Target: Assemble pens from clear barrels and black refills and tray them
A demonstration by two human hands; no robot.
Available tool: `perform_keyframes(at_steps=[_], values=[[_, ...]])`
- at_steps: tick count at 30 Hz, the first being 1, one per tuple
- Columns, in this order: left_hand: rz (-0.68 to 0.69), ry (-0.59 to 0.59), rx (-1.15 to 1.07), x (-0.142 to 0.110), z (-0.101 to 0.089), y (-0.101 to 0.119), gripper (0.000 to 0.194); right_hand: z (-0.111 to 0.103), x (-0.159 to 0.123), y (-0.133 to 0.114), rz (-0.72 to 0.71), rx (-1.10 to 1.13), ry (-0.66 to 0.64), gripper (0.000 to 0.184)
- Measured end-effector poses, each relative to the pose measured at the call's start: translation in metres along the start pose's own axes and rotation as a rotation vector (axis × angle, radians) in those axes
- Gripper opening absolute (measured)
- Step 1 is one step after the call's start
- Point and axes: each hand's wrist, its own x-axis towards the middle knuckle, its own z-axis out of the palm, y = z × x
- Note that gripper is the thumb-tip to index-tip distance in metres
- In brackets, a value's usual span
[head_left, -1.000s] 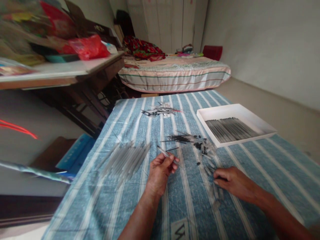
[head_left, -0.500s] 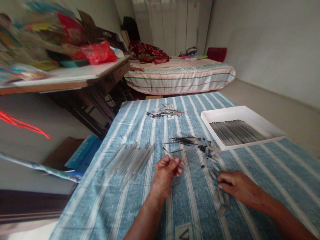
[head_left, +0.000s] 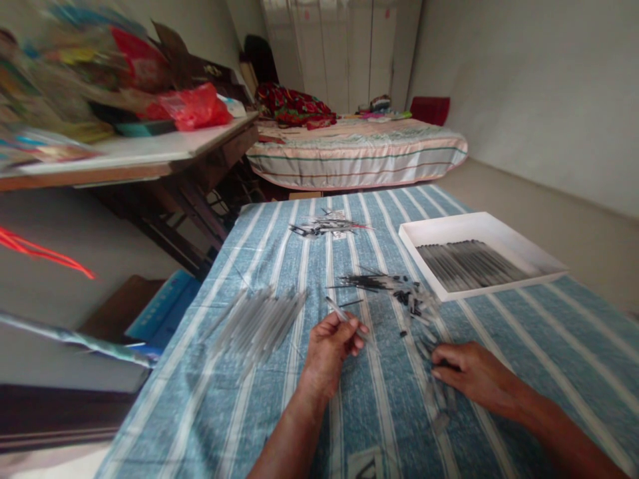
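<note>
My left hand (head_left: 337,346) pinches a slim translucent grey pen barrel (head_left: 337,309) between thumb and fingers, tilted with its far end up and to the left. My right hand (head_left: 456,367) rests at a loose group of short greyish pen caps (head_left: 439,402), its thumb and fingertips drawn together. What those fingertips hold is hidden. Left of my left hand lies a row of frosted pen barrels (head_left: 264,324). Beyond my hands are thin black pen refills (head_left: 372,282) and a heap of small black and clear parts (head_left: 413,301).
A white shallow box (head_left: 433,279) at the right holds a row of dark-filled pens (head_left: 466,265). More thin dark pieces (head_left: 327,226) lie at the far end of the striped cloth (head_left: 394,412). A cluttered side table (head_left: 150,156) stands left, a bed (head_left: 359,156) behind.
Both hands keep nearly the same place and grip. The whole view has shifted very slightly; the parts on the cloth lie as before.
</note>
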Motion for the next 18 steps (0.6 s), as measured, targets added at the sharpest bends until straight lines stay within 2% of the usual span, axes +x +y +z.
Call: perform_keyframes(at_steps=[18], values=[[-0.026,-0.006,0.015,0.0008,0.0005,-0.0019,0.019,-0.0036,-0.0009,-0.0048,0.004,-0.006,0.004,0.02]])
